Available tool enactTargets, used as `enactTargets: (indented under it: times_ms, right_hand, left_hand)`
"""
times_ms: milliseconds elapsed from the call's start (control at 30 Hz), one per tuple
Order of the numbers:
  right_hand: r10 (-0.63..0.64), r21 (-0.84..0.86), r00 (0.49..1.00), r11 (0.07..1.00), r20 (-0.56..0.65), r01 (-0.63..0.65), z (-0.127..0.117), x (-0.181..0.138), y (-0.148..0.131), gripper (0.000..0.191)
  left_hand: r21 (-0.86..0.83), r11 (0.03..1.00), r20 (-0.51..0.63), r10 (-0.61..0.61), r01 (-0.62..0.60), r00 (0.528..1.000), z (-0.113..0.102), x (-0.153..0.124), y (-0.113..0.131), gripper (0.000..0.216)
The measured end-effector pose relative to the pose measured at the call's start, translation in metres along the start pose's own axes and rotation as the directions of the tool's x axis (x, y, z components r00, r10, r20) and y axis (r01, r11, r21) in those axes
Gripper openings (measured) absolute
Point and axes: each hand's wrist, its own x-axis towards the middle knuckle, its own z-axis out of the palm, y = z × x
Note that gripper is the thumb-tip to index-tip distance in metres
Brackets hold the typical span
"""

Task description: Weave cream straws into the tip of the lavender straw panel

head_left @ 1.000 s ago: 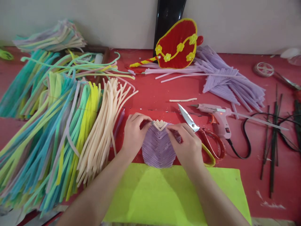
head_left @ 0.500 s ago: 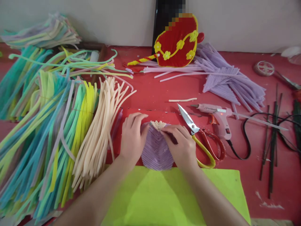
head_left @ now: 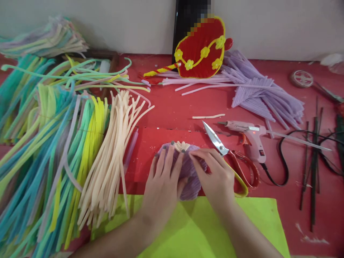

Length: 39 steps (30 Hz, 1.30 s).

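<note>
A leaf-shaped panel of purple pipe cleaners [head_left: 189, 179] lies on the red surface, with a cream pipe-cleaner section [head_left: 182, 146] at its far tip. Flat across its left side rests my left hand [head_left: 165, 175], fingers stretched and slightly spread. My right hand [head_left: 215, 172] is at the panel's right edge, thumb and forefinger pinched together near the cream tip. Whatever sits in that pinch is too small to make out. Scissors [head_left: 221, 150] with red and yellow handles lie just right of my right hand.
A pink glue gun [head_left: 252, 138] lies to the right, its black cord [head_left: 285, 168] curling away. Cream pipe cleaners [head_left: 110, 161] and other coloured bundles fill the left. Behind stand a red fan [head_left: 201, 50] and purple pipe cleaners [head_left: 258, 89]. A green sheet [head_left: 258, 222] lies in front.
My left hand has gone from gripping the panel's left edge to lying flat over it. My right hand has shifted slightly right and nearer me, off the cream tip.
</note>
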Motion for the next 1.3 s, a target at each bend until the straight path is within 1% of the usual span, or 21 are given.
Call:
enactTargets:
  times_ms: [100, 200, 433, 933, 1167, 1300]
  right_hand:
    - [-0.01, -0.073, 1.0, 0.997, -0.004, 0.01, -0.0019, -0.0021, -0.002, 0.016]
    - [-0.028, -0.099, 0.999, 0.995, 0.016, 0.03, -0.0015, -0.0032, -0.0011, 0.023]
    - [-0.07, -0.083, 0.997, 0.994, 0.043, 0.073, -0.0002, -0.0015, 0.0016, 0.025]
    - [-0.046, -0.092, 0.996, 0.994, 0.072, 0.052, 0.001, -0.0019, 0.0013, 0.025]
    - [-0.041, -0.092, 0.997, 0.995, 0.066, 0.047, 0.0009, -0.0021, 0.0017, 0.026]
    - [-0.036, -0.085, 0.999, 0.996, 0.041, 0.039, 0.0006, -0.0027, 0.0017, 0.027]
  left_hand:
    - [-0.013, 1.0, 0.022, 0.006, -0.006, 1.0, -0.0009, 0.0005, -0.0016, 0.049]
    - [-0.022, 1.0, 0.048, 0.014, -0.013, 0.999, -0.0011, 0.0006, -0.0021, 0.05]
    - [-0.035, 0.999, 0.058, 0.014, -0.012, 0.998, 0.0006, 0.0009, -0.0032, 0.051]
    - [-0.025, 1.0, 0.045, 0.016, -0.014, 0.999, -0.0005, 0.0017, -0.0023, 0.049]
    - [-0.015, 1.0, 0.056, 0.014, -0.013, 0.998, 0.0004, 0.0011, -0.003, 0.05]
    - [-0.013, 1.0, 0.057, 0.007, -0.006, 0.998, 0.0009, 0.0013, -0.003, 0.05]
